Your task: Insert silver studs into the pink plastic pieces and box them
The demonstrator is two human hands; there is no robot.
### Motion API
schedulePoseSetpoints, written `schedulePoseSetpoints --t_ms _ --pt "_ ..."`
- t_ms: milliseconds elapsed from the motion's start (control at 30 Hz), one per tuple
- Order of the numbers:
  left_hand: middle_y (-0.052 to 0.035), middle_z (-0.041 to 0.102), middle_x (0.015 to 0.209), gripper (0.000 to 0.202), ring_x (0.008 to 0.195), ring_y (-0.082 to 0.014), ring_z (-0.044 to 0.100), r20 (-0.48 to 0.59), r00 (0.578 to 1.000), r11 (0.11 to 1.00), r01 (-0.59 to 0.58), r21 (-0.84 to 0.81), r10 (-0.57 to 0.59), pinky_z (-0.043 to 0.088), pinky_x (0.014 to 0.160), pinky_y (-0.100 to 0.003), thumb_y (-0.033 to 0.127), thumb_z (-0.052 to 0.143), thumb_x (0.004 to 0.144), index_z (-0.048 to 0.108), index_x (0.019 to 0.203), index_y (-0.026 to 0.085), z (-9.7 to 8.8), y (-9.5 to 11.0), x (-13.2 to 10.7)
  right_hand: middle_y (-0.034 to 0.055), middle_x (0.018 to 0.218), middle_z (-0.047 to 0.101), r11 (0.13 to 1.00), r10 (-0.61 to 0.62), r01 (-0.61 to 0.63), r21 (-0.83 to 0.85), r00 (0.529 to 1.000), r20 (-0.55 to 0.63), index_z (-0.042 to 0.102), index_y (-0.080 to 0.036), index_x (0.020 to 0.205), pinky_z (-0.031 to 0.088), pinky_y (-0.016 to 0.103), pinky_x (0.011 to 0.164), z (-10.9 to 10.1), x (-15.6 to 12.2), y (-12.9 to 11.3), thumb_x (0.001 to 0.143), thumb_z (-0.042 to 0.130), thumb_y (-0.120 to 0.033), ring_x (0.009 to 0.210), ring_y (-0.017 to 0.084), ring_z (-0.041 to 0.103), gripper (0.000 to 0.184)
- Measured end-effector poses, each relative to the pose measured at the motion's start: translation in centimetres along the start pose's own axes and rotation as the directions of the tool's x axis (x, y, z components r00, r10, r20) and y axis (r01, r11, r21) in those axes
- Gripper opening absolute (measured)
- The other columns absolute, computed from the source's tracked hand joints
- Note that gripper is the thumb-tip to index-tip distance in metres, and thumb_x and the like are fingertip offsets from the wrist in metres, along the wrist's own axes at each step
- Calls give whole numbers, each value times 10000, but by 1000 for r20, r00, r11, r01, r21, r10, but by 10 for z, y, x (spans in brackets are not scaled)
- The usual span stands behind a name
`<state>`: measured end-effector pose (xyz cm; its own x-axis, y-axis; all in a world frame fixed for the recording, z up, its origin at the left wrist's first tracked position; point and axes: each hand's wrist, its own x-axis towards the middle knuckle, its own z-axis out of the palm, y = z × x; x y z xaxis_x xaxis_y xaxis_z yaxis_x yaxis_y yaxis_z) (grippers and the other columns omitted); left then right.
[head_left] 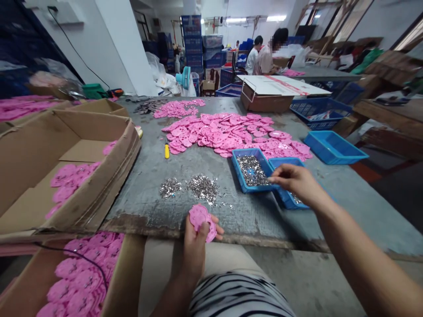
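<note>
My left hand [195,241] is closed around a pink plastic piece [202,220] at the near edge of the grey table [148,163]. My right hand [294,181] reaches over a blue tray [238,172] of small silver metal parts, fingertips pinched together at the tray's right rim; what they hold is too small to make out. A second blue tray [284,199] lies partly under that hand. Two loose heaps of silver parts [202,187] sit on the table ahead of my left hand. A wide pile of pink pieces [228,132] spreads across the table's middle.
An open cardboard box [82,176] with pink pieces stands at left, another box [79,277] below it. A yellow-handled tool [167,150] lies by the pile. A cardboard box [267,99] and blue crates [333,147] sit at right. Two people sit at a far table [264,57].
</note>
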<state>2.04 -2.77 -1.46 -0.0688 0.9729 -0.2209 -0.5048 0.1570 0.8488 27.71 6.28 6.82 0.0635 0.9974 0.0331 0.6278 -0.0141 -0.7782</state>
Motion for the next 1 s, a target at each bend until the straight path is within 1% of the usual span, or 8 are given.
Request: schedulePoseSetpoints --t_ms 100,200,267,467,633,733,833,1000 --pt "7 655 775 536 577 -134 617 -12 1000 999 27 22 -27 506 531 -261 438 798 658 504 1040 204 9 8 1 -19 588 558 968 -226 191 164 947 230 555 -197 634 379 258 540 48 -24 -24 720 706 -515 550 122 487 362" --pt "6 654 769 569 553 -124 608 -42 994 995 99 -17 -100 489 496 -241 394 837 595 515 1012 182 11 14 0 -29 619 570 923 -377 312 225 848 372 533 -192 648 387 235 569 93 -43 -40 787 680 -236 586 109 511 207" --pt "11 647 751 593 536 -118 599 -73 989 991 129 -48 -132 473 470 -225 371 863 549 527 995 173 7 16 0 -30 639 583 898 -439 370 239 794 420 522 -189 657 398 226 592 113 -49 -44 787 660 -116 617 107 537 203" --pt "-3 646 722 496 527 -121 598 -44 985 985 163 -49 -165 457 457 -218 323 855 581 551 938 162 -15 16 -1 -18 693 575 818 -573 529 227 707 414 541 -184 690 415 226 621 125 -48 -41 797 668 -82 667 114 557 195" --pt "8 628 665 507 508 -107 575 -2 978 976 206 -71 -207 445 453 -205 291 880 519 579 902 152 -14 24 0 13 748 605 753 -646 623 211 640 416 591 -188 768 451 246 645 127 -46 -38 847 634 -149 717 136 579 98" --pt "18 617 652 500 514 -97 568 -27 975 971 217 -97 -221 447 463 -199 273 883 485 563 849 151 -10 28 1 30 784 634 763 -645 589 268 666 374 614 -191 792 480 271 678 132 -46 -36 885 590 -191 736 145 609 96" --pt "32 600 626 482 505 -90 563 -69 978 975 187 -124 -196 441 460 -190 249 863 482 534 822 157 -4 31 3 37 786 644 792 -595 485 372 751 288 631 -196 758 501 300 700 137 -49 -36 910 568 -285 740 151 623 187" --pt "41 605 636 456 483 -93 569 -142 989 994 33 -102 -47 444 440 -195 220 806 501 506 839 163 6 34 5 34 786 639 766 -469 305 565 867 168 674 -212 723 530 343 706 141 -55 -44 845 649 -432 698 149 622 253"
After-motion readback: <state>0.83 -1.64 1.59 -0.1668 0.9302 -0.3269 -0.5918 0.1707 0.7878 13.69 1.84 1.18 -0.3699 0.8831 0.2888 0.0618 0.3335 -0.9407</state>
